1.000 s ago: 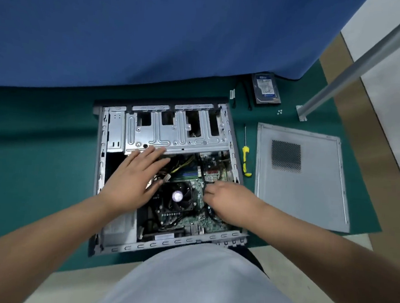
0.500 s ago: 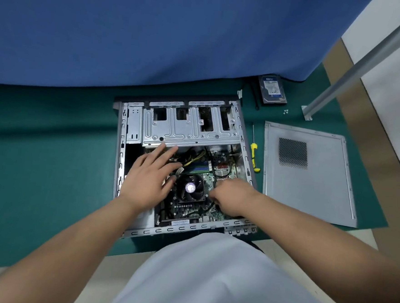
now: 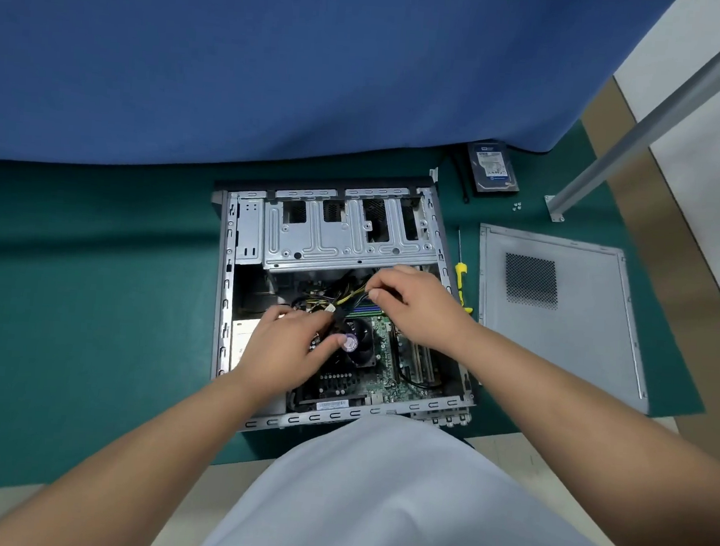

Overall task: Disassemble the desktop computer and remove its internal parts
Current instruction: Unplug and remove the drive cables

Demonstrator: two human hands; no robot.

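Green matting covered the bench (image 3: 92, 296), with a blue cloth drape (image 3: 279, 62) hanging across the far side. Dead centre lay the open grey steel desktop computer case (image 3: 225, 289), side panel off and its silver drive cage (image 3: 343, 242) at the far end. Both hands were in there! The left hand (image 3: 285, 348) had its fingers curled over the black plug end of the yellow-and-black bundle of power cables (image 3: 348, 295), just beside the round black cooler fan (image 3: 357, 343). The right hand (image 3: 415, 306) pinched the same bundle further along, between thumb and forefinger. Below them sat the green motherboard (image 3: 382, 359).

Off to the right, the flat grey vented side panel (image 3: 559, 321) rested on the mat, a yellow-handled screwdriver (image 3: 460, 275) between it and the case. A blue-labelled hard drive (image 3: 491, 167) was parked at the far edge, already out.

Those cables looked light and floppy, but the plug likely seats stiffly. Best grip seemed to be the hard plastic plug body, not the wires, since tugging wires risks tearing them loose. The board beneath looked fragile, so a straight pull would suit.
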